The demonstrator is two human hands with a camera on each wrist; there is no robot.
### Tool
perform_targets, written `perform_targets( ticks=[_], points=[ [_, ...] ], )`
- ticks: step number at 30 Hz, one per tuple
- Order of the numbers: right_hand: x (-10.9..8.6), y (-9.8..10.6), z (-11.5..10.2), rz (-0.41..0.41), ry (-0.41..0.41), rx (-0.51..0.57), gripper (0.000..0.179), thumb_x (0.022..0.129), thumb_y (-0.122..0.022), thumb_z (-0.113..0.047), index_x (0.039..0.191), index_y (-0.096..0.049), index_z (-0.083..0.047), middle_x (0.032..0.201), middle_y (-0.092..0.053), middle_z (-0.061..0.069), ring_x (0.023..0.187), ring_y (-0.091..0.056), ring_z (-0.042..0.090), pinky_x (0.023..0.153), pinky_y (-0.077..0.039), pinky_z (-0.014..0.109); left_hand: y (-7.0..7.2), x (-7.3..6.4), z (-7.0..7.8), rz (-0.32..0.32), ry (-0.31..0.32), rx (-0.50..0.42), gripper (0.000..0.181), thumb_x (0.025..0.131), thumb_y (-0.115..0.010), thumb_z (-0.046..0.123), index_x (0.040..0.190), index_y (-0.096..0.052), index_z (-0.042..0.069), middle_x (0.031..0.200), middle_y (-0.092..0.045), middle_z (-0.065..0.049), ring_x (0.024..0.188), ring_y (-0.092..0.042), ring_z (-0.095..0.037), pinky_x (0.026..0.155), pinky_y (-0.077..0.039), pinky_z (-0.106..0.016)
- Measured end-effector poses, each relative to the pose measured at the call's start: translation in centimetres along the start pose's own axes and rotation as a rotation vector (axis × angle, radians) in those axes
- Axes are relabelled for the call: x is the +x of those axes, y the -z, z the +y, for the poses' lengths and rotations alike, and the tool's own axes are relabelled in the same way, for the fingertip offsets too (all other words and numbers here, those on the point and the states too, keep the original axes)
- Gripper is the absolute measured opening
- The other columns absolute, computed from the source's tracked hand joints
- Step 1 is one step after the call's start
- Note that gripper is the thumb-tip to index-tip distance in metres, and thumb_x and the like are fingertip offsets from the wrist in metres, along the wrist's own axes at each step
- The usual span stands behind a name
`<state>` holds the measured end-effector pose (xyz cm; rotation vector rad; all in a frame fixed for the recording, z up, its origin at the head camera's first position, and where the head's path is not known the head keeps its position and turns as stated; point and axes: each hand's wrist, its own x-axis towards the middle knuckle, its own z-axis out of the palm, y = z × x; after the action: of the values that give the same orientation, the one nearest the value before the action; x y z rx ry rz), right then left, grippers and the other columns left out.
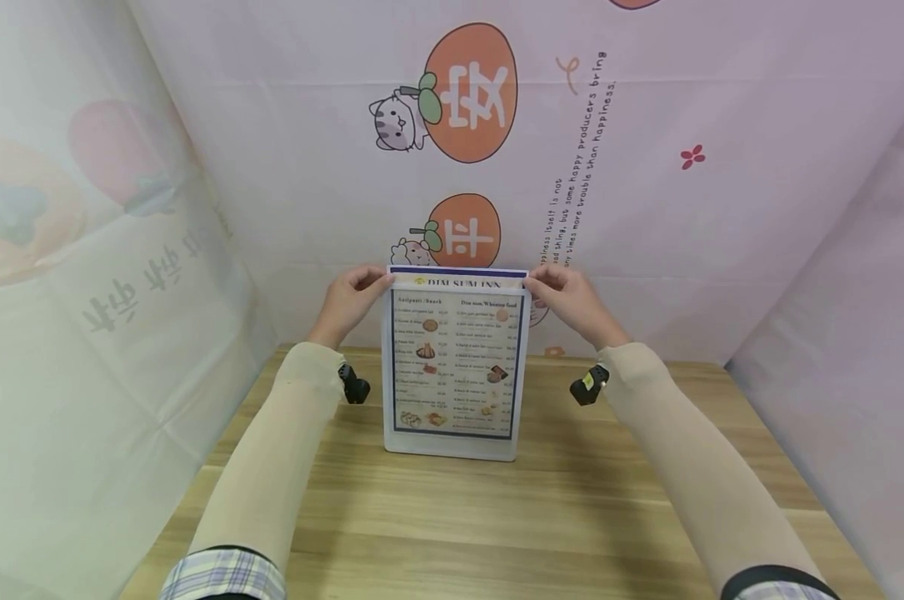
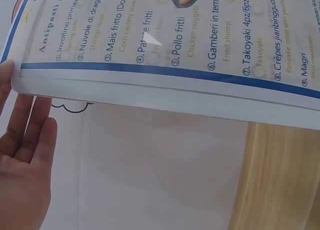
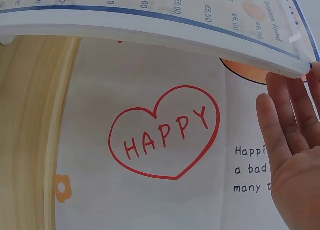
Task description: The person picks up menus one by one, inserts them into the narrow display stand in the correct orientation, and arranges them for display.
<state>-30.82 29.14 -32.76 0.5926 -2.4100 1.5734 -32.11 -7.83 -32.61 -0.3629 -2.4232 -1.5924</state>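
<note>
A printed menu (image 1: 452, 358) with a dark blue border shows through a clear sleeve with a pale rim (image 1: 452, 447). Its top strip, with the heading "DIM SUM INN", sticks out above the sleeve's upper edge. The sleeve is held upright, its lower edge close over the table. My left hand (image 1: 349, 302) pinches the menu's top left corner, thumb in front. At the top right corner my right hand (image 1: 571, 300) does the same. Both wrist views show the other fingers behind the sleeve, partly hidden by it.
A wooden table (image 1: 422, 517) lies below. Behind it hangs a pale printed cloth (image 1: 309, 167) with orange fruit and cat drawings, and more cloth (image 1: 62, 333) closes off the sides. A small black camera sits on each wrist.
</note>
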Motion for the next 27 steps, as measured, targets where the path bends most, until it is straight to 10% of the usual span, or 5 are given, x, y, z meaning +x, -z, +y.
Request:
perform_targets(
  ticks=[27],
  points=[
    [0.1,-0.6,-0.2,-0.042,-0.021,-0.010,0.044,0.103,-0.053,-0.046,0.121,-0.063,-0.007,0.114,-0.067,0.011,0.101,-0.065,0.025,0.093,-0.052,0.048,0.0,0.4,1.3,-0.013,0.028,0.073,0.042,0.096,-0.062,0.052,0.119,-0.069,0.018,0.117,-0.066,0.001,0.114,-0.056,-0.019,0.103,-0.043,-0.045]
  ],
)
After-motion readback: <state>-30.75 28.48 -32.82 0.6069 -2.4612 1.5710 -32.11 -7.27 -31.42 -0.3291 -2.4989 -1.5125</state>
